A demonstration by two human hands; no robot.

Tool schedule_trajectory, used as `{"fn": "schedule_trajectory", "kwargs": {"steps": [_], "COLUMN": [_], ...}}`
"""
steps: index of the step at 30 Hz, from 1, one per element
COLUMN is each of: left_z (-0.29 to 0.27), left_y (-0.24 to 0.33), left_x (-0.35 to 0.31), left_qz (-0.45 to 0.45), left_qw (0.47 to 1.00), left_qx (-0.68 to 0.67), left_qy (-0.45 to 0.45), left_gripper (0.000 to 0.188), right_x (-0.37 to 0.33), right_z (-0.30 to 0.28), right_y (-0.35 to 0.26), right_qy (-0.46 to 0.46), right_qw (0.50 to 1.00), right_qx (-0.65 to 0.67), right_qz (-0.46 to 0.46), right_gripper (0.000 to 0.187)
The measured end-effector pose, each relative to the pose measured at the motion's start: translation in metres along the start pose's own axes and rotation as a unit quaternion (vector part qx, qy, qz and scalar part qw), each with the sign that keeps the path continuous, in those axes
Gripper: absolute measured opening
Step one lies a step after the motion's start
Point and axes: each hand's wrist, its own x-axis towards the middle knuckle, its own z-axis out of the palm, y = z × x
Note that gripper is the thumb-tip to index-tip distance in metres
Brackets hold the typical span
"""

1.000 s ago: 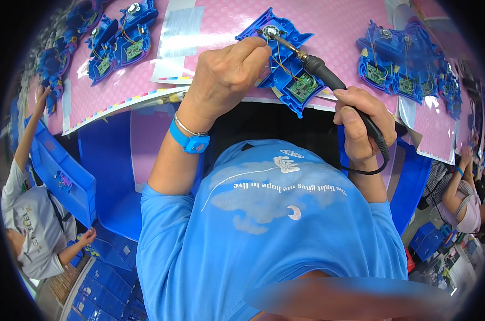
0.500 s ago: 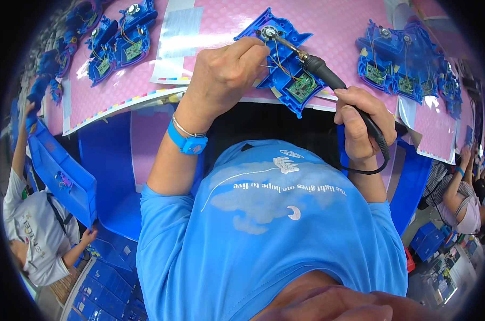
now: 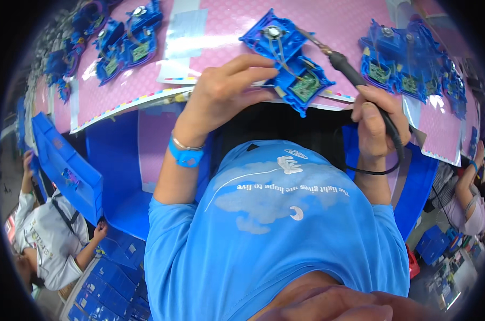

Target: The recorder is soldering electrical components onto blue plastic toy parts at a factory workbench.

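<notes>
In front of me on the bench lies a blue plastic housing half [image 3: 289,51], with a round silver speaker [image 3: 273,33] at its far end and a green circuit board [image 3: 305,87] at its near end. Thin wires run between the two. My left hand [image 3: 226,91] is at the housing's left edge, its fingers apart; whether they touch the edge I cannot tell. Wrapped round the dark handle of a soldering iron [image 3: 349,69], my right hand [image 3: 379,120] is closed. The iron's metal tip points left, over the housing's upper right corner, away from the speaker.
More blue housings with boards stand in groups on the pink bench mat [image 3: 221,40], at left [image 3: 127,45] and right [image 3: 408,59]. Blue bins [image 3: 117,176] flank my body below the bench edge. People work on both sides; a blue tray [image 3: 66,166] is beside the left person.
The soldering iron's tip has lifted off the speaker and moved right. My left fingers have spread and come down along the housing's left edge. The view has shifted slightly.
</notes>
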Motion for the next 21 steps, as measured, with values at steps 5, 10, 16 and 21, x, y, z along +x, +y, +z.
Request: {"fn": "schedule_trajectory", "kwargs": {"steps": [5, 10, 16, 21], "left_z": [0.01, -0.032, -0.129, -0.178], "left_y": [0.003, -0.04, -0.097, -0.128], "left_x": [0.019, 0.031, 0.04, 0.014], "left_qz": [0.037, 0.053, -0.015, -0.093], "left_qw": [0.988, 0.97, 0.93, 0.921], "left_qx": [0.12, 0.216, 0.318, 0.347], "left_qy": [-0.087, -0.096, -0.185, -0.152], "left_gripper": [0.039, 0.037, 0.03, 0.023], "right_x": [-0.003, -0.007, -0.013, -0.013], "right_z": [-0.009, -0.014, -0.019, -0.021], "right_y": [-0.002, -0.007, -0.015, -0.019], "right_qy": [0.048, 0.071, 0.107, 0.096], "right_qw": [0.998, 0.996, 0.993, 0.995], "right_qx": [0.036, 0.058, 0.038, -0.022], "right_qz": [-0.011, -0.022, -0.02, 0.009], "right_gripper": [0.029, 0.029, 0.027, 0.025]}}
